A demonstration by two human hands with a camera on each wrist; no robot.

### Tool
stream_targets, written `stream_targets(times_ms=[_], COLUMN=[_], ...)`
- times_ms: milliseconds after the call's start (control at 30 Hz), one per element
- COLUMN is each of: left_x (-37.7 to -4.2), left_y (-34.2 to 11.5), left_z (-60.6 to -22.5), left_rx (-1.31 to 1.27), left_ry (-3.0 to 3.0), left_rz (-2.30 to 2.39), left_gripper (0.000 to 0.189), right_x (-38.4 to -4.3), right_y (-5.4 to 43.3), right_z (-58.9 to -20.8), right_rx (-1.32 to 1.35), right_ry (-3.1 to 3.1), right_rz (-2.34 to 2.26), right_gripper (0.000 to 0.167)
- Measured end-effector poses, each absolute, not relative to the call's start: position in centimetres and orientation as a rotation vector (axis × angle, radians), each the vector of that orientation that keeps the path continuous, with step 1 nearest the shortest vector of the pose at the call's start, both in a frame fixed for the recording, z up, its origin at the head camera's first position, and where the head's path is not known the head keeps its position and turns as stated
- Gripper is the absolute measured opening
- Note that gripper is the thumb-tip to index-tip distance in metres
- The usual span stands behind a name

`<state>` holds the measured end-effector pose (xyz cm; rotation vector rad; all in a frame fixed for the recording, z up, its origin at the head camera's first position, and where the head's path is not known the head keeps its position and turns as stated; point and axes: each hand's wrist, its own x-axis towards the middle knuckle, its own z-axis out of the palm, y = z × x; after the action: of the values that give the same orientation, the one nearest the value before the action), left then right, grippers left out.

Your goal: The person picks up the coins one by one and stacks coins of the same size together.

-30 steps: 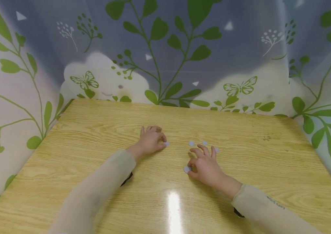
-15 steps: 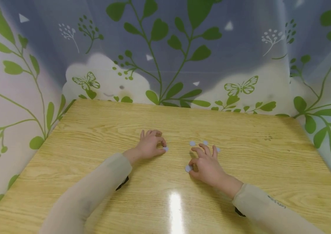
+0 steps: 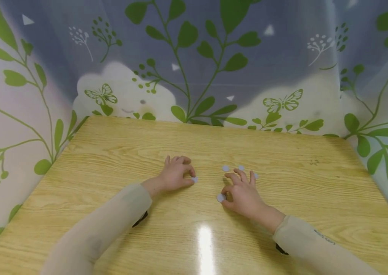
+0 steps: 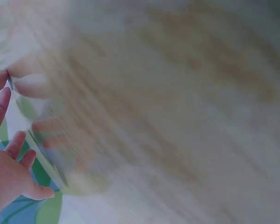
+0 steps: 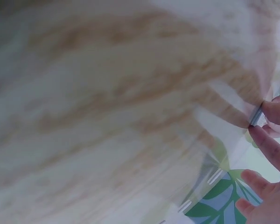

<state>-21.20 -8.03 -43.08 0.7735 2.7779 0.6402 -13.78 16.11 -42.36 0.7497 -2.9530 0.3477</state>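
In the head view my left hand (image 3: 176,176) pinches a small pale round disc (image 3: 194,179) at its edge between thumb and index finger, low over the wooden table. The left wrist view shows that thin disc (image 4: 10,80) edge-on at the fingertips. To the right and nearer to me, my right hand (image 3: 243,196) holds pale discs (image 3: 220,197) between thumb and index finger, its other fingers spread. Seen edge-on in the right wrist view, these look like a short stack (image 5: 255,115) with layered edges. Beyond the right fingers lie a left disc (image 3: 226,168), a middle disc (image 3: 241,167) and a partly hidden right disc (image 3: 256,176).
The wooden table (image 3: 139,141) has a glossy top with a bright reflection near its front. Patterned cloth walls (image 3: 207,84) with leaves and butterflies enclose its back and sides. A small dark mark (image 3: 314,162) shows on the table at the right.
My left hand has drawn toward me across the table with its disc, now farther from the back wall. The right hand and the three loose discs have stayed in place.
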Motion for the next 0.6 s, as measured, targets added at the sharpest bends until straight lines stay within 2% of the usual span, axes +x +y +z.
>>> stream_targets(times_ms=[600], left_x=[-19.2], left_y=[-8.8], left_z=[-42.8], left_rx=[0.877], left_ry=[2.736], left_rz=[0.571], left_gripper=[0.012], right_x=[-13.7], right_y=[16.0], right_z=[-42.3], right_rx=[0.747], right_ry=[-2.949], right_rz=[0.329], right_gripper=[0.013])
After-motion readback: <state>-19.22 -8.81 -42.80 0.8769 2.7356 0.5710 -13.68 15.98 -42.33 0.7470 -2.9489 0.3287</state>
